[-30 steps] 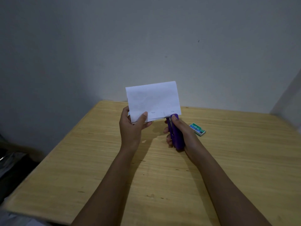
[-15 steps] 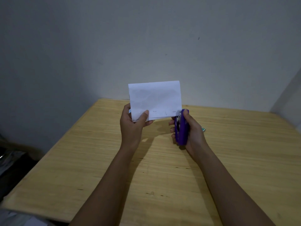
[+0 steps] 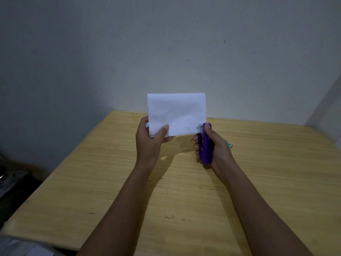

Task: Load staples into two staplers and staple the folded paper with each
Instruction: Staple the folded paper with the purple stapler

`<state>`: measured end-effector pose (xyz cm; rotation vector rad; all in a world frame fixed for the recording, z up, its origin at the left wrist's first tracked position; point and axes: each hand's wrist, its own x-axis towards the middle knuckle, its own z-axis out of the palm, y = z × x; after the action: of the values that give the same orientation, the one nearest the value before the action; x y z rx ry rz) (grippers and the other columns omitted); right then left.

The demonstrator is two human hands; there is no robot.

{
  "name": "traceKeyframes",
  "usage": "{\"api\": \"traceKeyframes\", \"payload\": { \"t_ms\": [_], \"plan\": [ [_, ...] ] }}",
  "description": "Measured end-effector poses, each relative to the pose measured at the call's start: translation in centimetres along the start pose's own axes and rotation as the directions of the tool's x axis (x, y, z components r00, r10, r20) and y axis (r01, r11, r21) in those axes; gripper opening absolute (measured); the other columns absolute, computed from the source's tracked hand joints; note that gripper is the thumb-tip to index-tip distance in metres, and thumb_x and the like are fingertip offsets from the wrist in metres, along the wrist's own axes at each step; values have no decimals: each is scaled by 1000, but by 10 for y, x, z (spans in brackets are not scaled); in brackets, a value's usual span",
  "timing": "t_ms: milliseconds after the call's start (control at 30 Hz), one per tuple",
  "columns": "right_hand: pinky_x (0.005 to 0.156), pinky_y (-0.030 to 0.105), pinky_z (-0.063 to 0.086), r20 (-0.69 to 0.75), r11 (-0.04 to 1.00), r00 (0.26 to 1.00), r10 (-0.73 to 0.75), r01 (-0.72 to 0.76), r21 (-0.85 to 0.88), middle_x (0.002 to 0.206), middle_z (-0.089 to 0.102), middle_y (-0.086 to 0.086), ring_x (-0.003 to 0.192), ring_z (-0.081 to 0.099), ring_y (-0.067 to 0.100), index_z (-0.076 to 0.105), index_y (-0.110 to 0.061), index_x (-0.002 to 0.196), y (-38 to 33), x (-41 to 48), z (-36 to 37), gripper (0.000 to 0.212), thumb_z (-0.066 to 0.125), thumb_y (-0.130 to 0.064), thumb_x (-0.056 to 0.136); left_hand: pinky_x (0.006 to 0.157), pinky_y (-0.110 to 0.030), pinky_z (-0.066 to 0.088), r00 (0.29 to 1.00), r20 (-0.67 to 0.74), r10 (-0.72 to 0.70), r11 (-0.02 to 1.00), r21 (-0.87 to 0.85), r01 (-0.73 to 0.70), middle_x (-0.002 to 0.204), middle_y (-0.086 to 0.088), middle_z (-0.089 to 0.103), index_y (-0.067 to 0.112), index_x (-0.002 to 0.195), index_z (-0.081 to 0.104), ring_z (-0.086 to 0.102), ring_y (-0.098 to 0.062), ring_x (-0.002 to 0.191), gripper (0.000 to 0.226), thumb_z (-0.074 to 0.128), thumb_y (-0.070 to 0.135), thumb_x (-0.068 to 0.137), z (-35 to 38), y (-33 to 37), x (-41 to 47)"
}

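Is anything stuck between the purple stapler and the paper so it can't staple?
Nothing visible is in the way. The right hand holds the purple stapler with its tip already at the lower right corner of the folded paper, which the left hand holds up by its lower left corner.

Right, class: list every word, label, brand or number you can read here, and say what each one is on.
None can be read.
Folded paper: faint marks near the lower edge, too small and blurred.
Green box behind the right hand: mostly hidden, print unreadable.
Purple stapler: no visible label.
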<state>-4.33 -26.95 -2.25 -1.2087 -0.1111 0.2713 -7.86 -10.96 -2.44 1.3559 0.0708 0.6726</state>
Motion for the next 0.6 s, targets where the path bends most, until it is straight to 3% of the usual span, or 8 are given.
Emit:
{"api": "traceKeyframes", "payload": {
  "t_ms": [133,300,600],
  "plan": [
    [50,24,46,8,999,1000,-13,12,33,65,62,2,55,55,15,52,-11,87,1,1,2,25,47,-34,93,61,-23,59,1000,-4,3,1000,16,-2,98,2,63,3,116,50,69,-9,82,37,65,-2,83,1,1,-1],
    [45,22,42,21,999,1000,-9,9,32,66,60,2,49,51,12,52,-11,85,2,2,1,27,47,-36,93,62,-25,60,1000,-16,2,1000,18,-2,99,-1,62,3,117,49,68,-15,86,38,65,-1,83,2,0,-1],
    [40,20,36,-20,994,994,-110,110,-30,55,54,-3,40,44,9,48,-17,78,0,2,5,22,48,-33,94,60,-24,59,1000,4,9,1000,-10,-9,97,3,62,10,108,48,69,-8,80,32,64,-3,83,4,2,-1]
  ]
}}
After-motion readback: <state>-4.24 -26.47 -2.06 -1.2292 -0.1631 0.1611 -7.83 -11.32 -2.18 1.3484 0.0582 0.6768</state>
